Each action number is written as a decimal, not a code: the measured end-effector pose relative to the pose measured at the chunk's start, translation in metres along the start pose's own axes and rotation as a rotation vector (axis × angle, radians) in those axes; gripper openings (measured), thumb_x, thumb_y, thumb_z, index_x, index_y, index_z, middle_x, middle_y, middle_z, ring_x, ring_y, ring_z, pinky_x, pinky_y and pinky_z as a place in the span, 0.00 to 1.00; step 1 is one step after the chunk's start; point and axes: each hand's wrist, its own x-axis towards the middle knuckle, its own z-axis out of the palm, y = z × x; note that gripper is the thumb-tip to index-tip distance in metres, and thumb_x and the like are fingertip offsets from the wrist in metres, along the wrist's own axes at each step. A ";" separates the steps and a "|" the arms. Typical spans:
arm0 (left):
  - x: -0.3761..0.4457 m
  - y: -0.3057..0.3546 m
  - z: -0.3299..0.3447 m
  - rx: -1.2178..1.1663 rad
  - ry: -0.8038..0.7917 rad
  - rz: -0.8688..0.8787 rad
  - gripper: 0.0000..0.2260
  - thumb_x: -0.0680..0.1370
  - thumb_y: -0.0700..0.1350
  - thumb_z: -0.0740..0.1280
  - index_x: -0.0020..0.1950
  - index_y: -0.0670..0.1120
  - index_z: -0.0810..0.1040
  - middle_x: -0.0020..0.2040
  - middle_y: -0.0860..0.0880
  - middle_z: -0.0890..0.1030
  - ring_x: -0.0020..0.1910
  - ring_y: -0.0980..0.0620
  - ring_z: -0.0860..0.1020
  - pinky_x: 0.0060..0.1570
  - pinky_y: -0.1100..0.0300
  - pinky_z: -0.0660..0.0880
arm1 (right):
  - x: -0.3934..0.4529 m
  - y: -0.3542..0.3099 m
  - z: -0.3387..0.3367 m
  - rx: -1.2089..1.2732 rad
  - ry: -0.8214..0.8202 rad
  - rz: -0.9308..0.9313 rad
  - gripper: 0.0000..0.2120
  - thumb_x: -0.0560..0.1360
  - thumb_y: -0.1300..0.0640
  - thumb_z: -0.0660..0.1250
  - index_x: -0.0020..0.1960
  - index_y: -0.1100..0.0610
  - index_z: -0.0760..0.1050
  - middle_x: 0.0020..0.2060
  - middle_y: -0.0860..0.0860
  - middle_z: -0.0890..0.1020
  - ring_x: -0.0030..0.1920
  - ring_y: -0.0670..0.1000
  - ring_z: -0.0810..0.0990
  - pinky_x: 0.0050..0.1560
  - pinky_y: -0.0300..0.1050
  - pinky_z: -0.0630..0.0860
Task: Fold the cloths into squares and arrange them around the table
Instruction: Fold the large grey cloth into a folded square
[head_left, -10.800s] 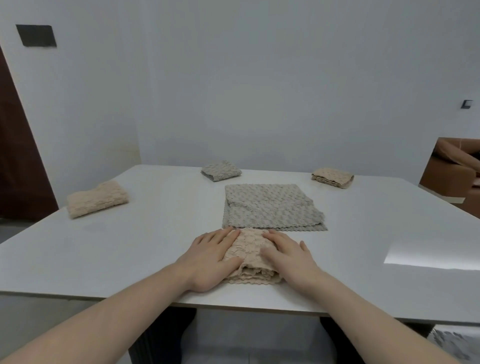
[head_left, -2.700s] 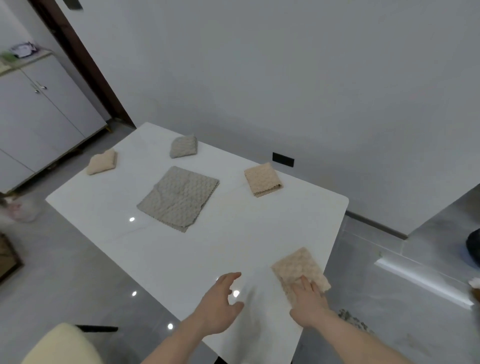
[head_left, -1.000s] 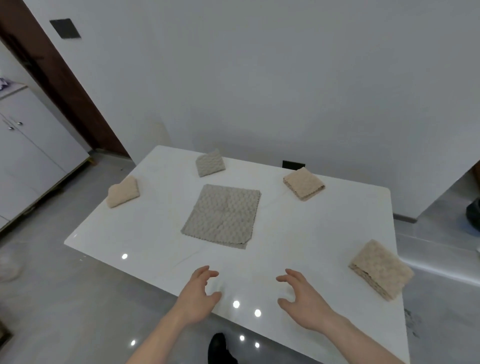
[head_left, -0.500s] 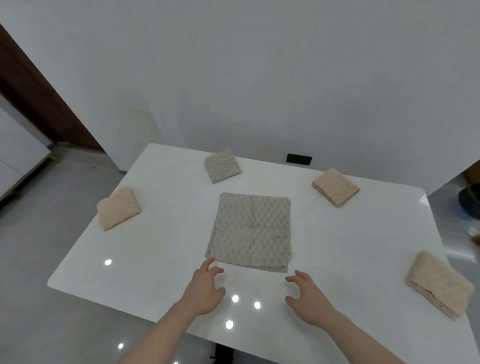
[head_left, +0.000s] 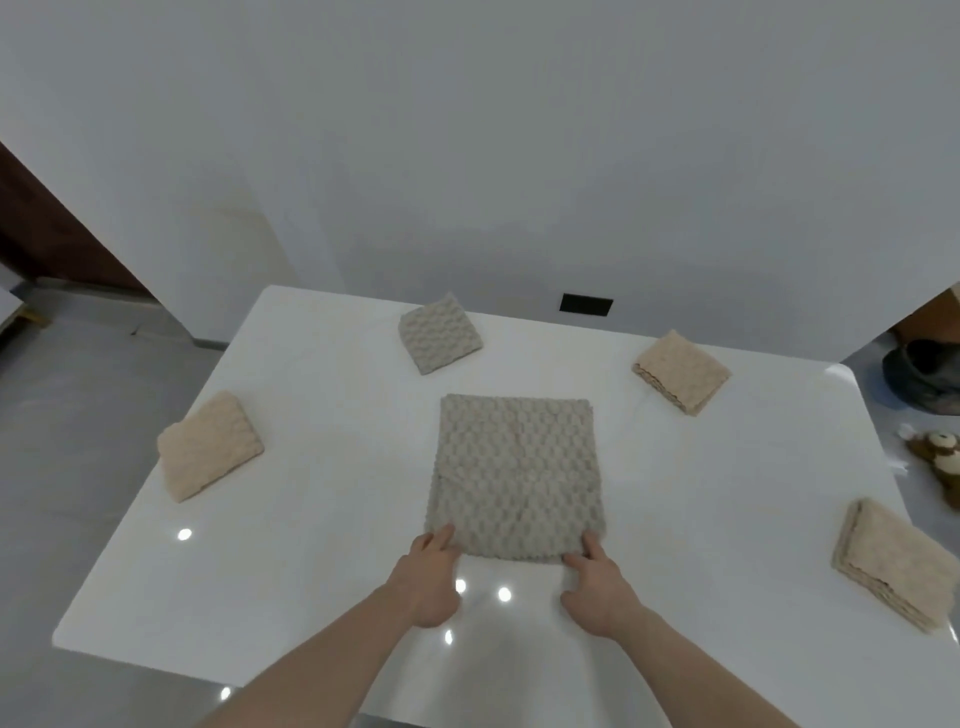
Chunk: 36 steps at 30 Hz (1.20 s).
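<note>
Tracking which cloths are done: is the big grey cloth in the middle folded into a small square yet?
Not yet. The grey cloth lies flat and far larger than the four folded squares around it.

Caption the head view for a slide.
Both hands take the grey cloth's near corners; four folded cloths ring the table.

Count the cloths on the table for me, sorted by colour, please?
Beige folded cloths: 3
Grey folded cloths: 1
Grey larger cloths, partly folded: 1
Total: 5
</note>
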 end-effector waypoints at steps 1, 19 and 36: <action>0.000 -0.002 0.000 0.001 -0.002 0.004 0.32 0.80 0.48 0.64 0.83 0.47 0.57 0.84 0.51 0.45 0.82 0.43 0.47 0.78 0.47 0.59 | 0.002 -0.001 0.002 0.010 0.005 -0.002 0.29 0.72 0.53 0.67 0.73 0.53 0.72 0.80 0.56 0.52 0.75 0.57 0.68 0.71 0.41 0.66; -0.018 -0.018 0.000 -0.294 0.435 0.117 0.21 0.77 0.41 0.63 0.67 0.56 0.80 0.63 0.60 0.78 0.60 0.59 0.76 0.60 0.61 0.74 | -0.014 -0.002 0.023 0.033 0.334 -0.056 0.22 0.77 0.55 0.66 0.71 0.52 0.74 0.67 0.48 0.70 0.63 0.51 0.77 0.60 0.41 0.74; -0.107 0.024 -0.098 -0.609 1.040 0.289 0.04 0.79 0.46 0.71 0.49 0.55 0.84 0.42 0.59 0.78 0.49 0.57 0.76 0.47 0.64 0.71 | -0.104 -0.062 -0.062 0.493 0.943 -0.285 0.11 0.80 0.62 0.65 0.55 0.46 0.77 0.49 0.37 0.79 0.56 0.43 0.74 0.53 0.39 0.72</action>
